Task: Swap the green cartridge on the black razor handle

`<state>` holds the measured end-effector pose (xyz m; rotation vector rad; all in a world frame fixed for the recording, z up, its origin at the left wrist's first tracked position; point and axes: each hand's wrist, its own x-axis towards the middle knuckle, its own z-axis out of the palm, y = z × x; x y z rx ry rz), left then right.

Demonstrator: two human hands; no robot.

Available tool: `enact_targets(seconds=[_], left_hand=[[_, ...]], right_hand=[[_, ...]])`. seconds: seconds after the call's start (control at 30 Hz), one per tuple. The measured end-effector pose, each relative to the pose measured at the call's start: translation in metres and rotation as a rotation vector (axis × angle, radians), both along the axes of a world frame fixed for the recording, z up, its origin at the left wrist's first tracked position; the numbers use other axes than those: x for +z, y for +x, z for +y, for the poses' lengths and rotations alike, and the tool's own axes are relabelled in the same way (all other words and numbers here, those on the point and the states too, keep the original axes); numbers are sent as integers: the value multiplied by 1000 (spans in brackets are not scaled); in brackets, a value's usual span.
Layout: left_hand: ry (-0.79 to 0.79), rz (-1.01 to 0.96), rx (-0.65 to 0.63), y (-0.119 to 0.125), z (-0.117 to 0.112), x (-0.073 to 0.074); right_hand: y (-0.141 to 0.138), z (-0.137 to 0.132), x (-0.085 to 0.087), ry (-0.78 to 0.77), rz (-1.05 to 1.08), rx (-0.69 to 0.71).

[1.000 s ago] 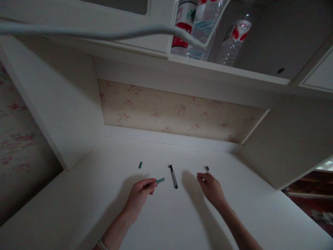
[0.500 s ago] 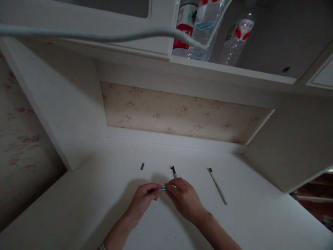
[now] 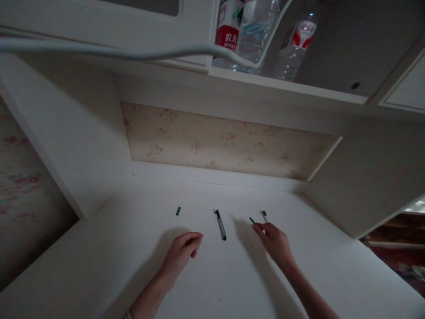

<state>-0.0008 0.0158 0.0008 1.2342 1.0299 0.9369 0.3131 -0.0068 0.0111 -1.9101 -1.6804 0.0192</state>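
My left hand (image 3: 181, 254) rests on the white desk (image 3: 212, 283) with its fingers loosely curled together and nothing visible in them. My right hand (image 3: 275, 241) reaches forward on the right, fingers pinched on a small green pen piece (image 3: 252, 220) whose tip pokes out past the fingertips. Just beyond it lies a thin pale stick with a dark tip (image 3: 264, 215), mostly hidden by that hand. A black pen part (image 3: 221, 226) lies between my hands. A short green cap (image 3: 178, 211) lies further left.
The desk sits in a white alcove with side panels (image 3: 83, 146) and a floral back wall (image 3: 226, 141). A shelf above holds water bottles (image 3: 252, 31). A pale cable (image 3: 99, 48) hangs across the top.
The green piece passed from my left hand to my right. My right hand moved away to the right, over the thin stick, and my left hand stayed with its fingers curled.
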Motion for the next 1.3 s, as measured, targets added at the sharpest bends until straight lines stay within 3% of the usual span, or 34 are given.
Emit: enact_targets(seconds=[0.13, 0.27, 0.53, 0.77, 0.9, 1.03, 1.17, 1.3], left_hand=[[-36, -2, -16, 2, 0, -3], [-51, 17, -22, 3, 0, -2], [-42, 50, -7, 2, 2, -5], [59, 185, -44, -5, 6, -7], [347, 466, -51, -26, 36, 5], [571, 793, -128, -51, 87, 8], [575, 864, -168, -69, 128, -7], [559, 875, -200, -75, 144, -18]], right_hand=[[68, 0, -17, -212, -80, -307], [105, -3, -27, -366, -101, -404], [116, 1, -36, -388, -90, -409], [119, -3, -30, -302, -92, -364], [91, -3, -24, -149, -39, -309], [25, 2, -21, -55, 194, -85], [-48, 17, -22, -74, 235, 95], [-94, 37, -22, -120, 51, 66]])
